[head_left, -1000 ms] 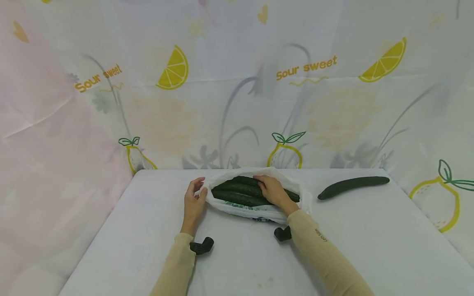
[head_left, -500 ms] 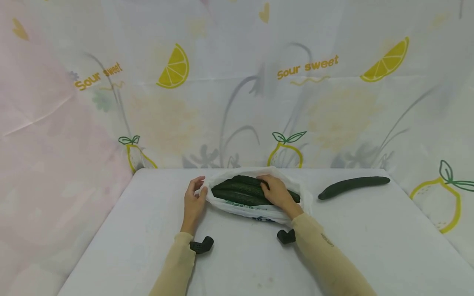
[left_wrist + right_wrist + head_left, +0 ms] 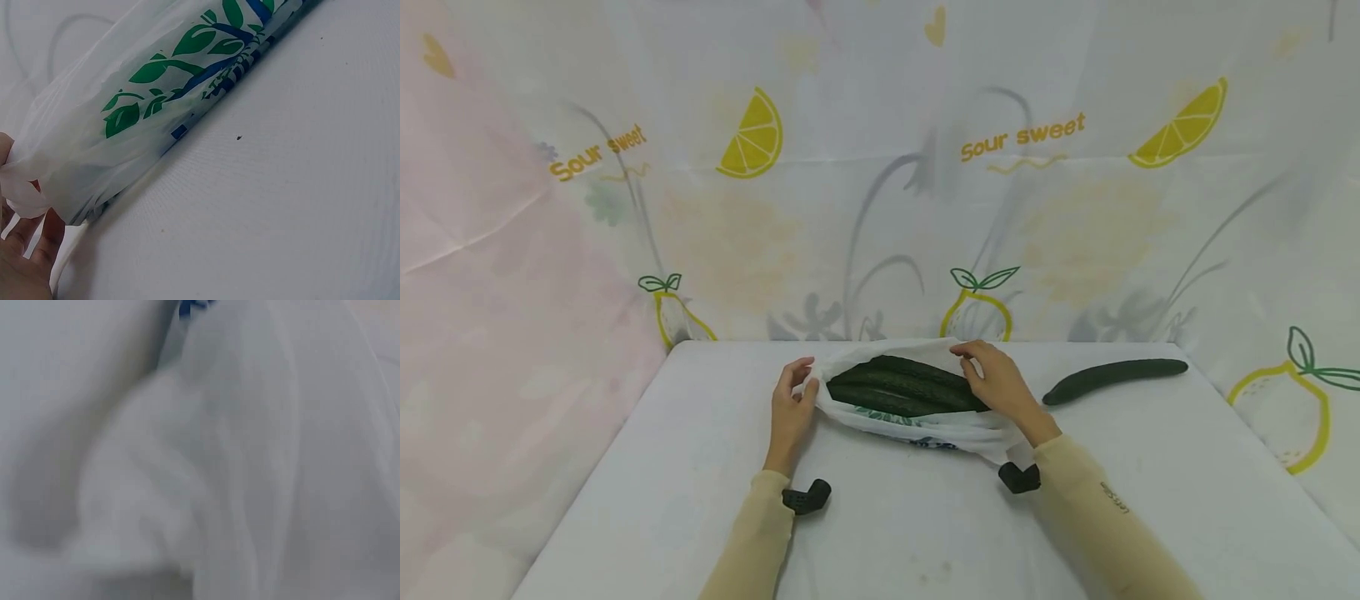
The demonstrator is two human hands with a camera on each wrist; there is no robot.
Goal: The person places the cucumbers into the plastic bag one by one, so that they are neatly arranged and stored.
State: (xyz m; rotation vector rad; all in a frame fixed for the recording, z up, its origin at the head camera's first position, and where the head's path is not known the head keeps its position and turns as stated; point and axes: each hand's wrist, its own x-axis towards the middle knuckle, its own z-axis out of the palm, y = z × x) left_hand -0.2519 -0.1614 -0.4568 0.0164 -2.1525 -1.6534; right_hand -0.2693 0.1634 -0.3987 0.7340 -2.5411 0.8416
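Note:
A white plastic bag (image 3: 985, 431) with a green and blue leaf print lies on its side, its mouth spread wide. Several dark green cucumbers (image 3: 898, 387) are inside, side by side. At the bag's left end my left hand (image 3: 792, 412) pinches the rim; in the left wrist view, thumb and fingers (image 3: 47, 244) sit on either side of the plastic. My right hand (image 3: 1000, 379) is over the bag's right end, fingers loosely bent and holding nothing. In the right wrist view the blurred bag (image 3: 250, 462) fills most of the picture and hides the hand.
A single curved cucumber (image 3: 1116, 379) lies on the white table (image 3: 880, 533), to the right of the bag. Black wrist cameras (image 3: 808, 497) jut from both sleeves. Behind the table hangs a curtain (image 3: 880, 167) printed with lemons.
My right hand has come off the cucumbers and moved right, to the bag's right end. The left hand has stayed at the left rim. The cucumbers look unmoved.

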